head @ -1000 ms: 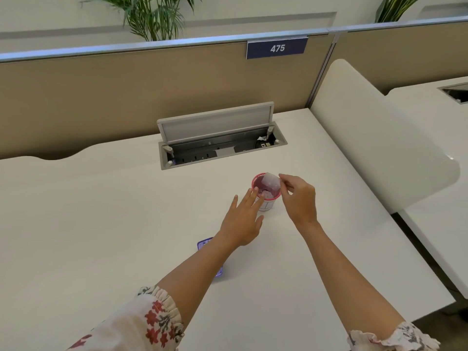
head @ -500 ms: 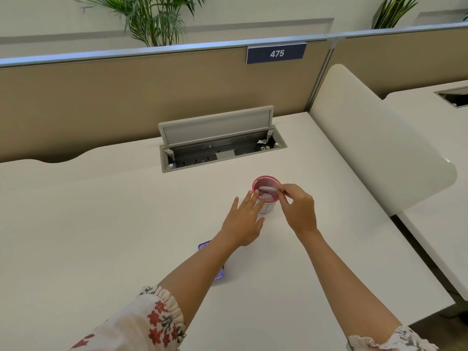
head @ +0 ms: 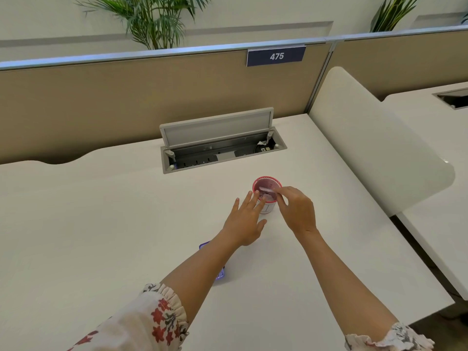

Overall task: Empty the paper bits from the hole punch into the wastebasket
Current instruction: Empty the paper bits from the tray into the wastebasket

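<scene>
A small wastebasket (head: 268, 179) with a pink rim and a white body stands on the white desk (head: 101, 224). My right hand (head: 297, 211) pinches a small pale, see-through piece (head: 265, 190) and holds it low over the basket's mouth. My left hand (head: 244, 221) lies with its fingers spread, the fingertips touching the basket's near left side. A purple hole punch (head: 204, 245) lies on the desk under my left forearm, mostly hidden. I cannot make out any paper bits.
An open cable box (head: 222, 153) with its lid up is sunk into the desk behind the basket. A tan partition (head: 126, 97) bounds the back. A white side panel (head: 374, 138) slants along the right edge.
My right hand has lowered the pale piece from a tilt above the basket down to its mouth. My left hand has stayed at the basket's side.
</scene>
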Motion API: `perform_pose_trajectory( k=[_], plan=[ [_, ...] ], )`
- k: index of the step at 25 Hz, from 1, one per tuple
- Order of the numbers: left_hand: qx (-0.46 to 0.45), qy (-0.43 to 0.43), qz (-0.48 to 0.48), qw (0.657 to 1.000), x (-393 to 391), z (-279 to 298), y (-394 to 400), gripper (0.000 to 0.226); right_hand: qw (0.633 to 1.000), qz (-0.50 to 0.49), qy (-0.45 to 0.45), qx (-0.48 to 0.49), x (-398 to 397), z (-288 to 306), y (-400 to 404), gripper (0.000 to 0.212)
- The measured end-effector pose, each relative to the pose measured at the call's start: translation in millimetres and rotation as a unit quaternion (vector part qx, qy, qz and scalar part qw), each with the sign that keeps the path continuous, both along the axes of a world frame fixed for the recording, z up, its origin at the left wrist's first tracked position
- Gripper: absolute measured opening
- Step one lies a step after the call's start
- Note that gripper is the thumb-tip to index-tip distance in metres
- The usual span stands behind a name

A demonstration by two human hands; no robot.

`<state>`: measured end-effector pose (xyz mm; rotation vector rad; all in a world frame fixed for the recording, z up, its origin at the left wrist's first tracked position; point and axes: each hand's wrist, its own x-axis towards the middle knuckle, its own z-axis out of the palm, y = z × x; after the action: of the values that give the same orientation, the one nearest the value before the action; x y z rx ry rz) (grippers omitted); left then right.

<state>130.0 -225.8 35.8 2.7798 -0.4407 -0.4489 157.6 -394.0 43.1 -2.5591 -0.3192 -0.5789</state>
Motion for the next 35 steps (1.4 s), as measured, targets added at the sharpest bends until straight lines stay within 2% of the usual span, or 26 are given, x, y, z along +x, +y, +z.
perform_pose_trajectory(
  k=[5,6,8,10,12,13,14,15,16,18,22,25,28,31,35],
  plan=[
    [-0.012,0.009,0.005,1.0,-0.9,-0.4,-1.3,0.069,1.0,-0.006,-0.013,0.023,-1.4,2.5,1.2,0.017],
    [-0.016,0.008,0.008,1.0,-0.9,-0.8,-1.4,0.069,0.999,-0.012,-0.011,0.048,-2.6,5.1,2.3,0.018],
    [-0.027,-0.008,0.012,1.0,-2.7,-2.5,-1.8,0.068,0.985,-0.062,0.017,0.163,-6.1,12.5,6.6,0.02],
    [-0.061,-0.033,0.02,0.997,-7.0,-3.6,-2.0,0.067,0.927,-0.16,0.067,0.333,-4.4,20.0,7.9,0.022],
    [-0.115,-0.051,0.049,0.991,-13.5,-4.8,-0.8,0.066,0.808,-0.229,0.137,0.525,0.1,23.0,4.9,0.026],
    [-0.143,-0.05,0.069,0.986,-16.5,-5.0,0.4,0.065,0.742,-0.237,0.166,0.604,1.2,23.1,2.9,0.028],
    [-0.172,-0.044,0.089,0.98,-19.3,-4.7,2.4,0.065,0.691,-0.238,0.184,0.657,1.3,22.6,2.1,0.03],
    [-0.197,-0.035,0.108,0.974,-21.8,-4.1,4.9,0.064,0.659,-0.236,0.195,0.688,-0.1,22.8,3.0,0.031],
    [-0.22,-0.029,0.127,0.967,-24.3,-2.2,7.7,0.064,0.642,-0.234,0.199,0.703,-2.1,23.5,6.1,0.031],
    [-0.271,-0.016,0.167,0.948,-29.0,3.6,14.1,0.062,0.625,-0.225,0.204,0.72,-8.4,27.3,16.6,0.031],
    [-0.426,0.025,0.275,0.862,-32.6,11.6,30.6,0.06,0.582,-0.18,0.254,0.751,-25.4,30.5,48.8,0.033],
    [-0.553,0.035,0.331,0.763,-33.3,20.8,44.8,0.05,0.55,-0.132,0.299,0.769,-42.5,29.0,79.6,0.028],
    [-0.609,0.051,0.4,0.683,-37.9,30.0,60.0,0.03,0.528,-0.096,0.35,0.768,-61.1,24.6,109.6,0.034],
    [-0.632,0.058,0.45,0.628,-43.2,24.9,74.1,0.019,0.549,-0.062,0.4,0.732,-76.9,19.2,131.8,0.034],
    [-0.688,0.04,0.481,0.542,-55.1,29.2,94.0,0.02,0.619,-0.013,0.454,0.641,-91.8,14.9,150.6,0.035]
  ],
)
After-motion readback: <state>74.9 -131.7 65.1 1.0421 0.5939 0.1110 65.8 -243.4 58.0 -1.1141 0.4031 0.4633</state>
